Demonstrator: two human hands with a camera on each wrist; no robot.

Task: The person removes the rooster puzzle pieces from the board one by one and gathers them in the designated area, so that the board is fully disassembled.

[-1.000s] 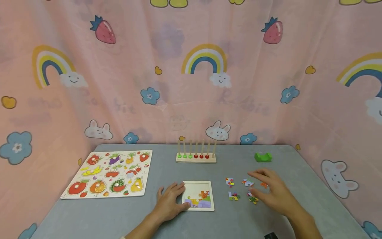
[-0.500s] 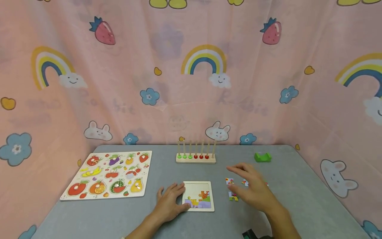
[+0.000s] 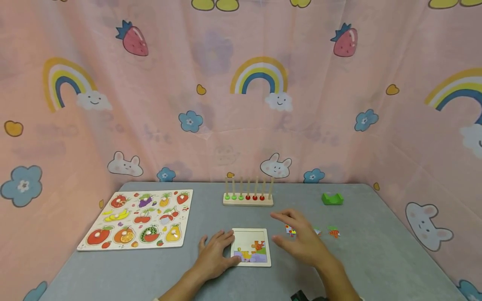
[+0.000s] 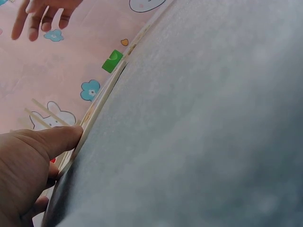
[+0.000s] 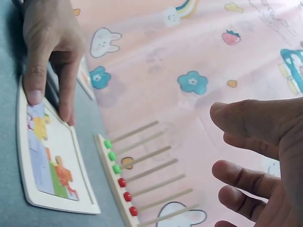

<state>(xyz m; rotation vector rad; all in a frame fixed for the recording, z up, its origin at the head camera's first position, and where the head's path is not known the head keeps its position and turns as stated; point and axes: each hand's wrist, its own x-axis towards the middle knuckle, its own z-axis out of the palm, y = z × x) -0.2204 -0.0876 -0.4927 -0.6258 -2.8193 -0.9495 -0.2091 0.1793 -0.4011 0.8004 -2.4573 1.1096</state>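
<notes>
On the grey table in the head view lies a jigsaw tray [image 3: 250,266] with a pale wooden frame. Purple, yellow, orange and green pieces [image 3: 258,246] fill its front and right parts. My left hand [image 3: 214,256] rests on the tray's left side, thumb near the front corner and fingers near the far one. Just right of the tray hovers my right hand [image 3: 301,240], thumb and fingers apart, nothing seen between them. Beyond it show a loose jigsaw piece [image 3: 290,230] and an orange one [image 3: 333,232]; the hand hides others. In the right wrist view the left thumb [image 5: 35,87] touches the frame.
A fruit peg puzzle board [image 3: 132,246] lies at the left. Behind the tray stands a wooden counting rack [image 3: 248,202] with upright rods and green and red beads. A green notched block [image 3: 332,199] sits at the back right. A pink printed curtain [image 3: 241,138] encloses the table.
My right hand has moved left from over the loose pieces to beside the tray, uncovering the orange piece. My left hand and the tray have stayed put.
</notes>
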